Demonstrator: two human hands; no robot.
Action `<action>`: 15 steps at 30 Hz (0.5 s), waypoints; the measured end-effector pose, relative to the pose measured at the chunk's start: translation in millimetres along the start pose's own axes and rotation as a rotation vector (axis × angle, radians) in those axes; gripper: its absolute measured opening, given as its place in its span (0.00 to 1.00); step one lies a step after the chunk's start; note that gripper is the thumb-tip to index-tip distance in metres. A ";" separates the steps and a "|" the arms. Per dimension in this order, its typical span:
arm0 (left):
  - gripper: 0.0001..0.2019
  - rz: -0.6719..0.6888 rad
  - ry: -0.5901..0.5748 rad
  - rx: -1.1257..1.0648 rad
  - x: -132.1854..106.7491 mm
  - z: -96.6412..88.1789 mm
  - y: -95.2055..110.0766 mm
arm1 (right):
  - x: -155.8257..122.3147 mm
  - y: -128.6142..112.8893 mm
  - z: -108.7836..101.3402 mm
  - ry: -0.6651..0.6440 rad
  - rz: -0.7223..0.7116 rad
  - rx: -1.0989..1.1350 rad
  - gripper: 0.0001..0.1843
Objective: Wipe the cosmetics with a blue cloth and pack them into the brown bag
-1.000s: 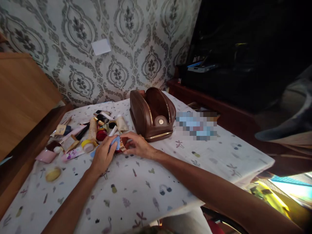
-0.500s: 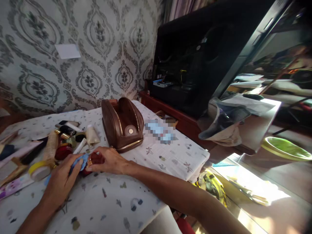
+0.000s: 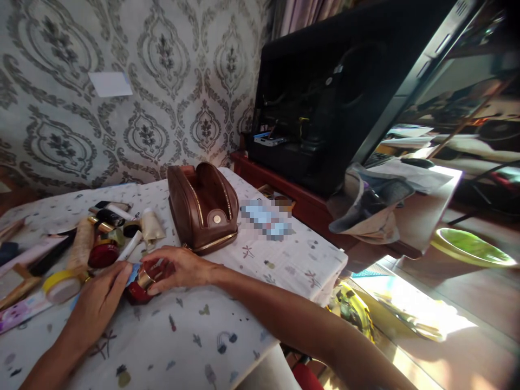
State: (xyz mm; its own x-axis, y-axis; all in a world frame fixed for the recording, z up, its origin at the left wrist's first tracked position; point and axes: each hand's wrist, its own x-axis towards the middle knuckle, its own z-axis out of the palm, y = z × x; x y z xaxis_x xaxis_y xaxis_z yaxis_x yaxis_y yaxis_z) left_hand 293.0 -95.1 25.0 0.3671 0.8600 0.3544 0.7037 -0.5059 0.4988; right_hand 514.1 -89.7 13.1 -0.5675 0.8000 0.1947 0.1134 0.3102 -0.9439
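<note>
My left hand (image 3: pixel 95 300) is closed with its fingers pressed on a light blue thing with a wavy edge (image 3: pixel 133 275), mostly hidden behind them. Curled round a small dark red jar with a gold upper part (image 3: pixel 138 293), my right hand (image 3: pixel 181 268) grips it just above the cloth. The blue thing touches or nearly touches the jar. Behind the hands lie another dark red jar (image 3: pixel 103 253), a white tube (image 3: pixel 130 246) and a cream tube (image 3: pixel 151 226). A brown toiletry bag (image 3: pixel 195 233) stands unzipped beyond my right hand.
A patterned white cloth (image 3: pixel 195 336) covers the table. A yellow tape roll (image 3: pixel 60 286), a black cylinder (image 3: pixel 110 216) and other cosmetics crowd the left side. A blurred-out blue packet (image 3: pixel 266 221) lies right of the bag. A large black television (image 3: pixel 317 108) stands beyond the table.
My left hand has drawn back slightly to the left and covers more of the blue thing. More of the red jar now shows in my right hand. The view has shifted slightly.
</note>
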 end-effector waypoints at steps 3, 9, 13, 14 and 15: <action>0.22 0.009 0.072 -0.023 2.3 4.2 -2.7 | -0.5 4.3 2.6 -0.012 -0.014 0.055 0.34; 0.18 0.002 0.039 -0.105 4.3 4.4 2.6 | -3.4 6.2 6.6 0.002 -0.011 0.021 0.30; 0.15 -0.010 0.031 -0.129 5.5 2.2 2.5 | -1.4 4.2 5.6 -0.013 -0.013 -0.038 0.30; 0.15 -0.015 0.039 -0.127 5.4 2.3 1.6 | -1.2 3.0 6.0 -0.008 -0.017 -0.051 0.31; 0.15 -0.020 0.049 -0.122 5.1 2.6 0.7 | -1.3 1.6 6.7 -0.002 -0.019 -0.069 0.33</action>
State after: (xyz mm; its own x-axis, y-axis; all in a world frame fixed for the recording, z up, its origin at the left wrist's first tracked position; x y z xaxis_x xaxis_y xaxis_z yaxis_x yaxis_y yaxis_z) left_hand 296.9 -90.9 25.2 0.3213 0.8675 0.3798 0.6303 -0.4952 0.5979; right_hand 509.6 -93.6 9.6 -0.5716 0.7928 0.2115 0.1590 0.3599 -0.9193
